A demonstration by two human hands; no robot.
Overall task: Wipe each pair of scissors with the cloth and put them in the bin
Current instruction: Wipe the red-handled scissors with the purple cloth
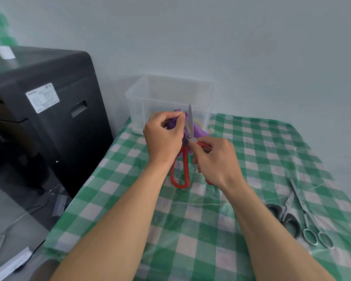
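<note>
Scissors (189,128) upright just short of bin (134,94): right hand (217,161) pinching red handle below pivot, left hand (162,136) pinching cloth (199,131) round one blade above. Risk of a cut from blades closing mid-wipe.

Plain indoor room, perhaps an office or workroom corner, bare pale wall (251,47), table (190,230) under green-checked plastic cloth, dark grey labelled machine (49,118) beside it, cables on the floor (18,209)

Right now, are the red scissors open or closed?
Open. The red scissors have their handles spread apart: one loop hangs down, the other sits in the right hand.
</note>
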